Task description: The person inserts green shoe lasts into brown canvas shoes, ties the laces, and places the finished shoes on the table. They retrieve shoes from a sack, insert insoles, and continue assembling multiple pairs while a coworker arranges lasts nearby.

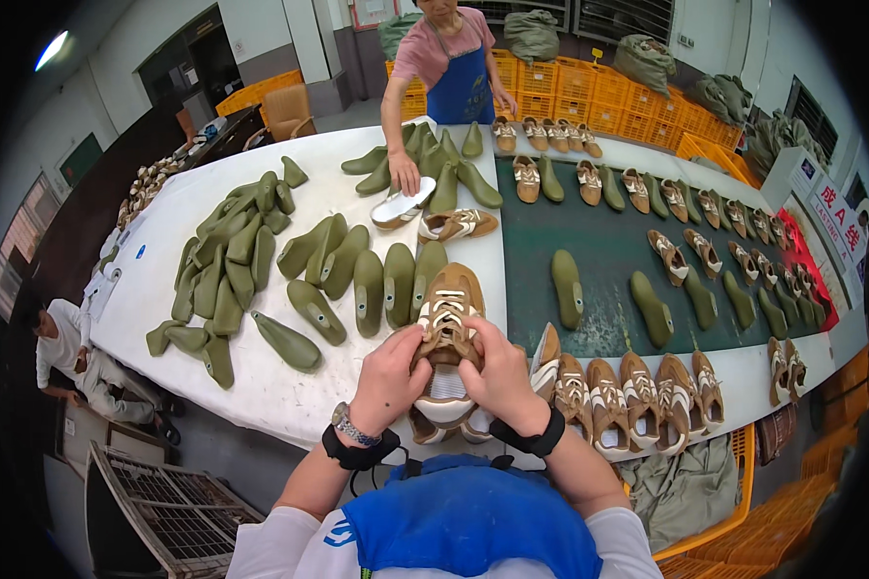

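Between my two hands is a brown-and-tan sneaker (453, 291) with white laces, its toe pointing away from me and its opening toward me. My left hand (386, 376) grips the left side of the collar, fingers curled round it. On the opposite side, my right hand (500, 374) holds the collar, its thumb by the opening. A striped insole shows inside. Partly hidden below the sneaker are other shoes (427, 427). Olive-green shoe lasts (368, 291) stand just beyond my left hand. To the right of my right hand lies a row of brown sneakers (604, 403).
A heap of green lasts (224, 265) covers part of the white table (145, 318). Across it, a co-worker (451, 72) touches an upturned shoe (402, 206). Sneakers and lasts line the green belt (589, 241). Orange crates (574, 87) are stacked behind. Another person (77, 357) sits at left.
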The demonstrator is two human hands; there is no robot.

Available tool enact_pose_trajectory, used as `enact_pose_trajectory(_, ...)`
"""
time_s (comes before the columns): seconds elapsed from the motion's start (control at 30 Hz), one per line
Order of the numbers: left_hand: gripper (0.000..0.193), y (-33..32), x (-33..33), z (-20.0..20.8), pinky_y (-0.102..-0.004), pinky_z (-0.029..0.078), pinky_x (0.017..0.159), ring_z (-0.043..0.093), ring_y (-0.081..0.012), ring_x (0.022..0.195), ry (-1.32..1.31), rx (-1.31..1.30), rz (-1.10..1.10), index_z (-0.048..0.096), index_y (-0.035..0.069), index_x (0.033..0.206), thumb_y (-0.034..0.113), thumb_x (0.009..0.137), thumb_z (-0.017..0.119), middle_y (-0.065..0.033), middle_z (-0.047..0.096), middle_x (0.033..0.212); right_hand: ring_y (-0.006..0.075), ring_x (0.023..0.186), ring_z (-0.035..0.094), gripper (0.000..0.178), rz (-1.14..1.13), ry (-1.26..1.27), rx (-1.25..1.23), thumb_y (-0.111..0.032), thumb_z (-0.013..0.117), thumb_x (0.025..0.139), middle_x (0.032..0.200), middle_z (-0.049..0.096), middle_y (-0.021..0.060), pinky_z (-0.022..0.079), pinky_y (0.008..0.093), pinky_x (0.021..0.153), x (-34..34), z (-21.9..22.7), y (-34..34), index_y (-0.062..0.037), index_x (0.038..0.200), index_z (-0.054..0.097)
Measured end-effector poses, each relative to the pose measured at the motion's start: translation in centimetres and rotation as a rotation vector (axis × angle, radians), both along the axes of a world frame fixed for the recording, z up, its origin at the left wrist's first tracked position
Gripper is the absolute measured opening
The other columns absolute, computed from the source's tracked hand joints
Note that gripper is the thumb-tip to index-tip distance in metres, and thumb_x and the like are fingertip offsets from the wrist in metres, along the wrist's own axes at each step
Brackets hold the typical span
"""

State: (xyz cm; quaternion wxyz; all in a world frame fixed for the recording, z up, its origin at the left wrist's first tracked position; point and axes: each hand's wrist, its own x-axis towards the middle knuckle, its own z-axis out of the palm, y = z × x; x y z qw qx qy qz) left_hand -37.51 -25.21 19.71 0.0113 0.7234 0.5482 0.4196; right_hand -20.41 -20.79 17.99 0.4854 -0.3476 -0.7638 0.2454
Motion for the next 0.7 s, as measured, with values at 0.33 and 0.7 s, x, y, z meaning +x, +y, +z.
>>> enact_pose_trajectory(0.33,0.03,-0.1,1.0,-0.6,-0.0392,0.053,0.066,0.065,-0.035,0.076,-0.126,0.039,0.035,0.057,-0.001,0.107,0.003,0.078,0.059,-0.0189,0.066,0.086,0.0307,0.064,0.057,0.03,0.062,-0.2,0.112,-0.001,0.057,0.074,0.08,0.048,0.0105,0.048,0.0397,0.054,0.7,-0.4,0.0,-0.0146,0.099,0.064)
enact_pose_trajectory(0.7,0.022,2.2,2.1,0.1,-0.0449,0.039,0.1,0.046,-0.0406,0.12,0.075,0.011,-0.185,0.06,0.001,0.089,-0.01,0.07,0.055,-0.0227,0.047,0.128,0.0346,0.069,0.057,0.022,0.078,0.029,0.033,0.004,0.055,0.074,0.084,0.053,0.0134,0.047,0.0388,0.06,1.8,-1.3,0.4,-0.0059,0.094,0.056)
